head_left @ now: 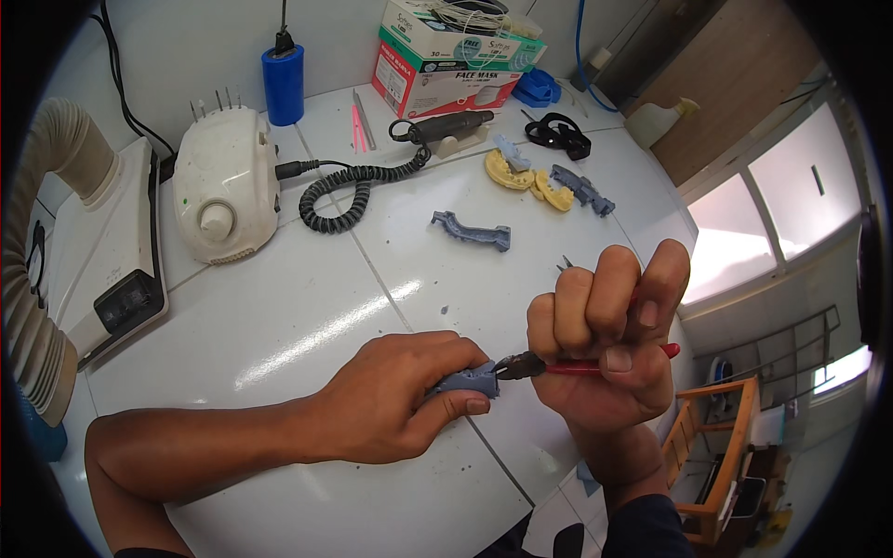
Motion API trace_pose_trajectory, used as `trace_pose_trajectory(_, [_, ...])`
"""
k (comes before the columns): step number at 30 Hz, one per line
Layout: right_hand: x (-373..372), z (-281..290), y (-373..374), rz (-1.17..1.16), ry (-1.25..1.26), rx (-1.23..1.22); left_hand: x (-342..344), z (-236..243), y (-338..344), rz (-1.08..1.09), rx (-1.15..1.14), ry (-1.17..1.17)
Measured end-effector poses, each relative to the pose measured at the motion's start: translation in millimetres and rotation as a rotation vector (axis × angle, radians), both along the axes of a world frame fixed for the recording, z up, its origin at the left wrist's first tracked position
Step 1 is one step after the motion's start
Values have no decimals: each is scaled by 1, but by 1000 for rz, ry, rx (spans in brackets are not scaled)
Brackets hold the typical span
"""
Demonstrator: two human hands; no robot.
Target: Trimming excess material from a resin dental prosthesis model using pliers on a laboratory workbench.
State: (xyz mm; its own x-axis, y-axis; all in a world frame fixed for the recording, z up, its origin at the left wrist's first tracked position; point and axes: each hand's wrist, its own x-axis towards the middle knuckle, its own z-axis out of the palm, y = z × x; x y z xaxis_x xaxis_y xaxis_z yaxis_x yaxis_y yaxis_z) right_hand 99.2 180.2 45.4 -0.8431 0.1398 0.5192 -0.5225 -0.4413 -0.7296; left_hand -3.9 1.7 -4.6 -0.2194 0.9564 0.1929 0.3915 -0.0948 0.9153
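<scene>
My left hand (pixel 391 395) is closed around a grey-blue moulded piece (pixel 474 379), thumb in front and fingers behind, over the tiled table. Most of that piece is hidden in the palm; its right end sticks out. My right hand (pixel 609 344) is wrapped round the red handles of cutting pliers (pixel 518 365). The dark jaws of the pliers touch the protruding end of the piece. Whether they bite into it I cannot tell. Beyond my hands lies another grey-blue moulded strip (pixel 472 232), curved and loose on the tiles. Small grey crumbs are scattered around.
Yellow dental casts (pixel 509 171) and more grey-blue pieces (pixel 582 190) lie at the far right beside a black strap (pixel 558 137). A rotary handpiece (pixel 456 125) with coiled cord joins a white control unit (pixel 223 177). A ribbed hose (pixel 33 307) stands left; stacked boxes (pixel 446 88) stand behind.
</scene>
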Motion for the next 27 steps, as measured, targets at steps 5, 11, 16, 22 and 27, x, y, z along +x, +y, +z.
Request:
trace_pose_trajectory(5, [-5, -8, 8, -15, 49, 7, -1, 1, 1, -5, -7, -7])
trace_pose_trajectory(11, [-9, -13, 5, -6, 65, -94, -7, 4, -1, -1, -26, -45])
trace_pose_trajectory(16, [-8, -4, 3, 19, -16, 3, -6, 2, 0, -10, 13, -19])
trace_pose_trajectory(22, [-5, -10, 8, 13, 66, 0, -6, 4, 1, -28, -2, -2])
trace_pose_trajectory(27, [-6, -6, 1, -42, 14, 62, -6, 3, 0, -29, -18, -3])
